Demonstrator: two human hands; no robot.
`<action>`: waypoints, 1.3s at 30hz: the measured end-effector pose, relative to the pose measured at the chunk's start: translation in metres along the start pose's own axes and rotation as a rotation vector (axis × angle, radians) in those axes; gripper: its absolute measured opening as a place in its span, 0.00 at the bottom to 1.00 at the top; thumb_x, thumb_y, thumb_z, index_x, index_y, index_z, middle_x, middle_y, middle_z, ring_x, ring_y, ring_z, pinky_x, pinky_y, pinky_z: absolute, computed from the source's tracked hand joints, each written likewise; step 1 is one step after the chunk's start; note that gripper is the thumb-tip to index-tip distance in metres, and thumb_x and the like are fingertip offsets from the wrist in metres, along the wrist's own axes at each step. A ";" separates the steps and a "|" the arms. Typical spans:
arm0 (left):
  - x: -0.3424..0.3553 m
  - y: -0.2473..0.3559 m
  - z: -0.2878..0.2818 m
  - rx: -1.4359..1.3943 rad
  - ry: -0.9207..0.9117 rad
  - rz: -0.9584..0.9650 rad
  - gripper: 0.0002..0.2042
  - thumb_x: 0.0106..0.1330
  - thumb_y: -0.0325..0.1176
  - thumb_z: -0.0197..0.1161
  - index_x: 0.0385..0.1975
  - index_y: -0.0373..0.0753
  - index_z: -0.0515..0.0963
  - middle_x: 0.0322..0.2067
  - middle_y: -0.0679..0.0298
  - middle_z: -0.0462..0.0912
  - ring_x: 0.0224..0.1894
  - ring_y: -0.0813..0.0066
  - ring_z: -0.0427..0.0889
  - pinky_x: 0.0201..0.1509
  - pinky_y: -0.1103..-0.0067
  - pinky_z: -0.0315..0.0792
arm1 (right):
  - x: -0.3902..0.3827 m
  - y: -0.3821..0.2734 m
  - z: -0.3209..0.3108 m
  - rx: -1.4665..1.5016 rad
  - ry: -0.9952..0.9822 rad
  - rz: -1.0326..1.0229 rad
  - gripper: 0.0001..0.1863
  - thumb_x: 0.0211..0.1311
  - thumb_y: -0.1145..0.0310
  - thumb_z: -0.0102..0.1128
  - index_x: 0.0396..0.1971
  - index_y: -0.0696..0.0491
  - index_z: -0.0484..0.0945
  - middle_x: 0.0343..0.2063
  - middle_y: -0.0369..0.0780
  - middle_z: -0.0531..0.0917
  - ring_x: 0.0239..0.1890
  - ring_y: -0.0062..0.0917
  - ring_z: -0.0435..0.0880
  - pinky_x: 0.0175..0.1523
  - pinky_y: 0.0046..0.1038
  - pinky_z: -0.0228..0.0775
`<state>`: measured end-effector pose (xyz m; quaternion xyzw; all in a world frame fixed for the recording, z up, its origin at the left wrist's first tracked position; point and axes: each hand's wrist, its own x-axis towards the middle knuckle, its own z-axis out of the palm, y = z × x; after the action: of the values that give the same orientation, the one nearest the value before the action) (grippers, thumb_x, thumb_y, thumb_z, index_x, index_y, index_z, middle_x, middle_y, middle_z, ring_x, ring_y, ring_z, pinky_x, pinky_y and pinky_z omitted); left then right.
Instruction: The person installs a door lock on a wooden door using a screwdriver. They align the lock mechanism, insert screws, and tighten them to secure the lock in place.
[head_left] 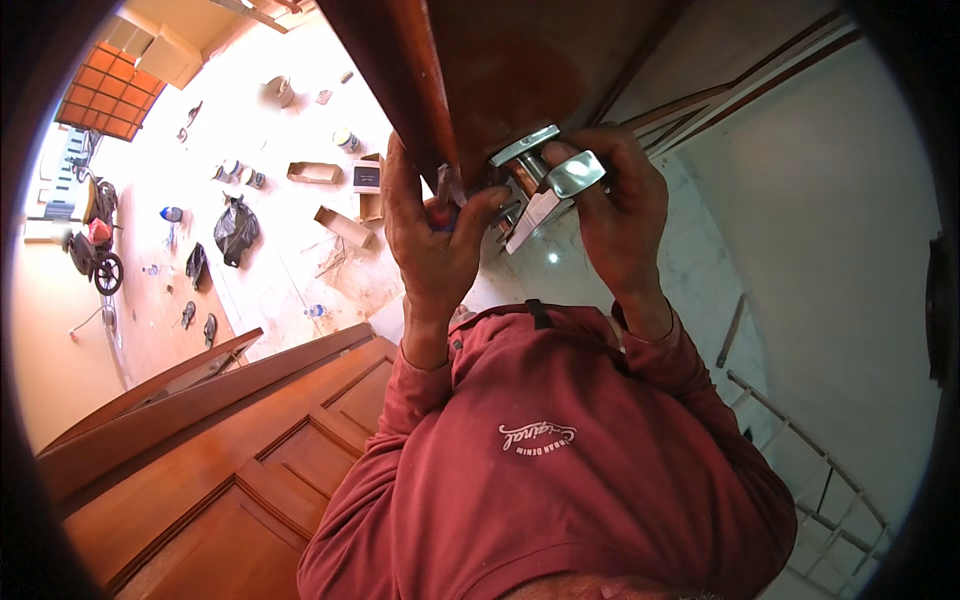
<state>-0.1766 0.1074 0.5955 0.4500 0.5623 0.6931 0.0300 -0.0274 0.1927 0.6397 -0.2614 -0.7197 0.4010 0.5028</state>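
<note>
A shiny chrome door handle [575, 174] with a flat metal plate [535, 219] is at the edge of the dark brown wooden door [395, 65]. My right hand [628, 205] is closed around the handle, thumb and fingers curled on it. Close to the door's edge, my left hand [430, 235] grips a small object with a clear and red-blue part [443, 212]. The fingers hide most of that object, so its kind is unclear. The left thumb reaches toward the plate.
Another panelled wooden door leaf [260, 500] stands at the lower left. Open cardboard boxes [345, 227], a black plastic bag [236, 232], several cans [252, 177] and sandals [209, 330] lie on the floor beyond. A ladder [825, 480] is at the lower right, beside a pale wall [830, 220].
</note>
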 end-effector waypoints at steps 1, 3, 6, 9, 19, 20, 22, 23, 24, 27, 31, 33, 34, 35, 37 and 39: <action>-0.001 -0.001 -0.001 -0.062 -0.019 -0.040 0.45 0.56 0.30 0.81 0.72 0.29 0.59 0.61 0.53 0.75 0.56 0.68 0.80 0.50 0.78 0.80 | 0.000 0.001 0.000 0.027 -0.028 0.002 0.05 0.70 0.75 0.64 0.41 0.59 0.82 0.34 0.39 0.85 0.34 0.18 0.85 0.38 0.22 0.77; -0.004 -0.001 0.000 -0.279 -0.029 -0.184 0.45 0.55 0.29 0.80 0.72 0.30 0.60 0.61 0.54 0.75 0.56 0.69 0.80 0.49 0.79 0.81 | -0.001 0.000 -0.001 -0.004 -0.002 -0.055 0.11 0.68 0.70 0.67 0.44 0.59 0.81 0.37 0.40 0.84 0.37 0.22 0.83 0.42 0.25 0.76; -0.007 -0.003 -0.003 -0.122 -0.048 -0.123 0.44 0.56 0.26 0.79 0.72 0.31 0.59 0.61 0.54 0.75 0.56 0.70 0.80 0.48 0.79 0.83 | -0.006 -0.003 0.002 0.070 -0.002 -0.169 0.25 0.60 0.62 0.75 0.52 0.59 0.77 0.42 0.43 0.80 0.42 0.27 0.80 0.47 0.30 0.74; -0.008 -0.003 -0.011 -0.259 -0.093 -0.220 0.43 0.58 0.23 0.77 0.72 0.31 0.59 0.63 0.54 0.73 0.58 0.68 0.80 0.51 0.77 0.82 | -0.015 -0.006 0.018 -0.041 0.049 -0.228 0.40 0.50 0.57 0.83 0.58 0.59 0.71 0.47 0.44 0.75 0.47 0.31 0.78 0.48 0.33 0.72; -0.002 -0.014 -0.038 -0.295 -0.237 -0.317 0.37 0.62 0.20 0.72 0.72 0.33 0.63 0.66 0.54 0.70 0.63 0.63 0.77 0.61 0.73 0.77 | -0.026 -0.007 0.047 -0.207 0.246 -0.036 0.35 0.49 0.64 0.82 0.53 0.58 0.70 0.45 0.43 0.74 0.43 0.31 0.79 0.47 0.33 0.73; -0.001 -0.015 -0.041 -0.272 -0.246 -0.314 0.37 0.62 0.21 0.72 0.71 0.33 0.63 0.66 0.54 0.70 0.63 0.63 0.77 0.60 0.73 0.78 | -0.027 -0.009 0.049 -0.173 0.266 -0.021 0.35 0.49 0.65 0.82 0.53 0.58 0.70 0.45 0.43 0.74 0.43 0.30 0.79 0.47 0.33 0.74; 0.001 -0.018 -0.044 -0.223 -0.259 -0.284 0.36 0.61 0.22 0.73 0.70 0.33 0.65 0.65 0.54 0.71 0.63 0.63 0.78 0.58 0.74 0.78 | -0.029 -0.013 0.053 -0.076 0.310 0.029 0.35 0.50 0.66 0.82 0.53 0.59 0.70 0.44 0.42 0.75 0.43 0.29 0.80 0.48 0.32 0.74; 0.001 -0.019 -0.045 -0.197 -0.265 -0.257 0.36 0.61 0.22 0.73 0.70 0.33 0.65 0.65 0.54 0.71 0.62 0.62 0.78 0.57 0.75 0.79 | -0.030 -0.015 0.055 -0.031 0.310 0.047 0.35 0.50 0.66 0.82 0.53 0.59 0.69 0.44 0.42 0.75 0.44 0.28 0.80 0.48 0.32 0.75; 0.002 -0.020 -0.046 -0.183 -0.259 -0.261 0.36 0.60 0.23 0.74 0.69 0.33 0.66 0.64 0.53 0.72 0.61 0.63 0.79 0.52 0.77 0.80 | -0.030 -0.015 0.058 -0.048 0.351 0.014 0.35 0.50 0.67 0.82 0.54 0.59 0.69 0.44 0.42 0.75 0.44 0.28 0.80 0.47 0.30 0.76; 0.002 -0.022 -0.044 -0.085 -0.254 -0.054 0.37 0.57 0.25 0.77 0.68 0.33 0.68 0.64 0.52 0.73 0.57 0.67 0.81 0.40 0.82 0.79 | -0.030 -0.012 0.060 -0.243 0.346 -0.110 0.35 0.52 0.69 0.81 0.55 0.59 0.67 0.45 0.42 0.75 0.45 0.26 0.81 0.44 0.27 0.78; 0.003 -0.023 -0.041 -0.065 -0.237 0.078 0.38 0.52 0.23 0.79 0.67 0.34 0.70 0.64 0.52 0.74 0.49 0.76 0.82 0.30 0.86 0.73 | -0.031 -0.010 0.051 -0.209 0.293 -0.143 0.34 0.54 0.70 0.80 0.55 0.59 0.66 0.46 0.43 0.76 0.42 0.23 0.82 0.39 0.24 0.79; 0.004 -0.024 -0.042 -0.057 -0.240 0.093 0.38 0.52 0.23 0.79 0.67 0.34 0.70 0.64 0.52 0.74 0.49 0.76 0.82 0.30 0.86 0.73 | -0.031 -0.012 0.048 -0.104 0.284 -0.107 0.32 0.55 0.71 0.78 0.55 0.59 0.66 0.45 0.42 0.77 0.40 0.23 0.84 0.38 0.24 0.79; 0.005 -0.024 -0.043 -0.053 -0.239 0.094 0.38 0.52 0.23 0.79 0.67 0.33 0.70 0.64 0.52 0.74 0.50 0.74 0.82 0.30 0.86 0.74 | -0.031 -0.015 0.047 -0.137 0.261 -0.085 0.31 0.56 0.72 0.77 0.54 0.59 0.66 0.43 0.42 0.78 0.39 0.23 0.84 0.38 0.25 0.79; 0.005 -0.024 -0.044 -0.043 -0.243 0.083 0.38 0.52 0.23 0.79 0.67 0.33 0.70 0.64 0.52 0.74 0.51 0.73 0.82 0.31 0.85 0.74 | -0.032 -0.018 0.047 -0.145 0.264 -0.052 0.30 0.57 0.73 0.76 0.54 0.59 0.66 0.42 0.42 0.79 0.38 0.23 0.85 0.38 0.25 0.80; 0.004 -0.023 -0.045 -0.027 -0.249 0.069 0.39 0.52 0.23 0.79 0.67 0.33 0.70 0.64 0.51 0.73 0.54 0.70 0.81 0.33 0.84 0.76 | -0.032 -0.024 0.051 -0.005 0.261 0.040 0.28 0.59 0.75 0.74 0.53 0.59 0.67 0.39 0.41 0.80 0.36 0.23 0.86 0.38 0.25 0.80; 0.003 -0.021 -0.044 -0.023 -0.241 0.081 0.40 0.51 0.24 0.79 0.67 0.33 0.69 0.64 0.51 0.73 0.57 0.66 0.80 0.35 0.82 0.78 | -0.031 -0.028 0.056 0.095 0.309 0.073 0.25 0.60 0.76 0.72 0.52 0.58 0.67 0.36 0.40 0.81 0.35 0.23 0.86 0.37 0.25 0.79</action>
<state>-0.2171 0.0838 0.5815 0.5519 0.5279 0.6413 0.0744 -0.0677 0.1358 0.6371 -0.3219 -0.6041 0.4075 0.6045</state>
